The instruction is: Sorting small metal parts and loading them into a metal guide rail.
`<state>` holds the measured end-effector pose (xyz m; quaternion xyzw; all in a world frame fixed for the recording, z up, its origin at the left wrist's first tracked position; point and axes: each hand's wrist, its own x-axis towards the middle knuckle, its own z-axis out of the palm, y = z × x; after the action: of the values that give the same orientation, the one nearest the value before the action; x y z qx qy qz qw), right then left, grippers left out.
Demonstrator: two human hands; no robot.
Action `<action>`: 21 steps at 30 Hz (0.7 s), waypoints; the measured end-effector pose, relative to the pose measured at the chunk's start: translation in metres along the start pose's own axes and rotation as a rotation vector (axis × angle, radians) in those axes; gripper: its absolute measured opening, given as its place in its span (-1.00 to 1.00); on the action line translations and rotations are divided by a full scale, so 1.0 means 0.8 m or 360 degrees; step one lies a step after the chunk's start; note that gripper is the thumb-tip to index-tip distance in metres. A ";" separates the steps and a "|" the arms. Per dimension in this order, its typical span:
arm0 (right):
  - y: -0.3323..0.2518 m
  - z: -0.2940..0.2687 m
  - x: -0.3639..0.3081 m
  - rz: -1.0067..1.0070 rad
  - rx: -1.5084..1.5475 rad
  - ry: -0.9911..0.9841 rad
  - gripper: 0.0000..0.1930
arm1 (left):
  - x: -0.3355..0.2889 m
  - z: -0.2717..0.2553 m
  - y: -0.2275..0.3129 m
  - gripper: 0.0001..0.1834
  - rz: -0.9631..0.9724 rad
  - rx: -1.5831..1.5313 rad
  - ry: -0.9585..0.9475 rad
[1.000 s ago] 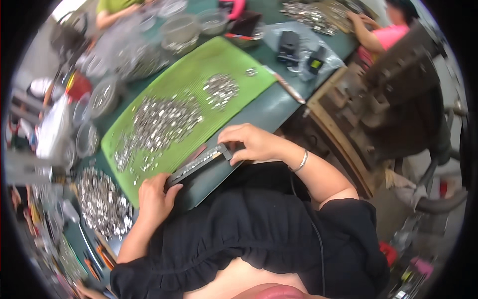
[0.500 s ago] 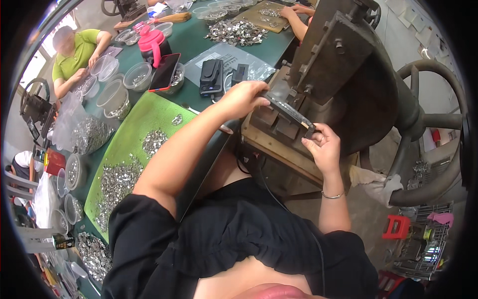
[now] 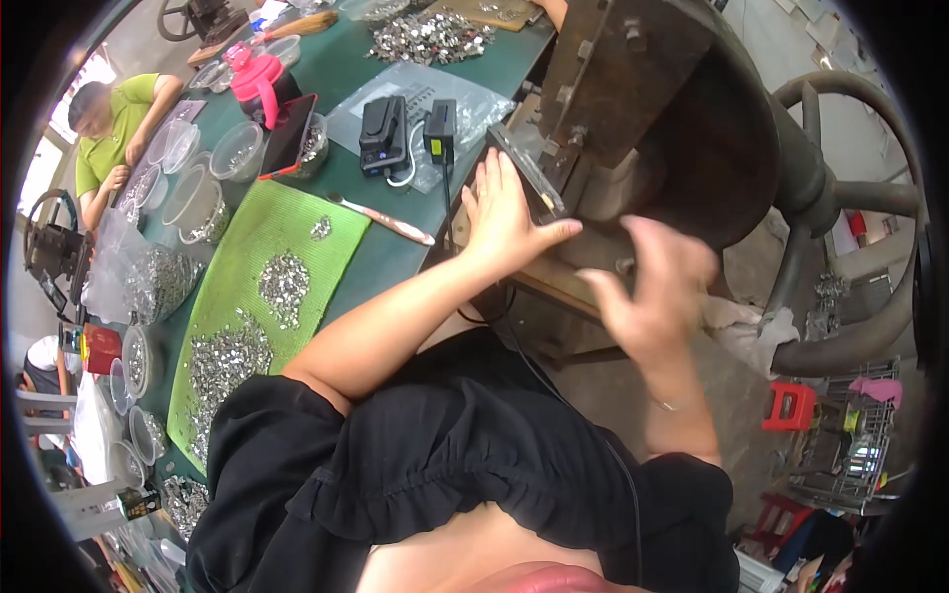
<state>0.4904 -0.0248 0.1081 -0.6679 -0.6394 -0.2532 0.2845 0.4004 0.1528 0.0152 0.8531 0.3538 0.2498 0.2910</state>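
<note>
A long, narrow dark metal bar (image 3: 527,170) with a paler strip along its top lies at the base of the press (image 3: 633,84). My left hand (image 3: 499,215) is against the bar's near side, its fingers stretched out and the thumb pointing right. Smeared by motion, my right hand (image 3: 660,282) hovers to the right of the bar's near end. Its thumb stands apart from the fingers, and nothing shows between them. Part of the press bed behind the bar is hidden.
On the green table, a green mat (image 3: 341,222) bears small metal parts (image 3: 229,361) and a brush (image 3: 386,217) lies at its edge. Behind are black devices (image 3: 384,138), a phone (image 3: 289,138) and a pink-lidded jug (image 3: 259,84). The press's large handwheel (image 3: 840,385) stands right; a person (image 3: 124,128) sits far left.
Both hands have let go of the bar's ends. The bar has moved down onto the press base, my left hand has spread against it, and my right hand has drawn away. The view has shifted slightly.
</note>
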 end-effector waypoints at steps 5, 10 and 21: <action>0.071 -0.191 -0.077 -0.0111 -0.0849 0.1263 -0.43 | 0.017 -0.016 -0.005 0.25 0.0310 -0.0098 -0.0131; 0.100 -0.103 -0.120 0.0528 0.0125 0.0687 -0.35 | 0.040 -0.040 -0.038 0.08 0.0453 -0.0202 -0.0411; 0.139 -0.276 -0.027 0.1026 0.1120 0.0539 -0.51 | 0.095 -0.061 -0.042 -0.10 0.0528 -0.0254 -0.0795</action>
<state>0.6056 -0.1980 0.2433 -0.6445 -0.3921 -0.0265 0.6559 0.4017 0.2445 0.0438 0.9087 0.1064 0.1034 0.3902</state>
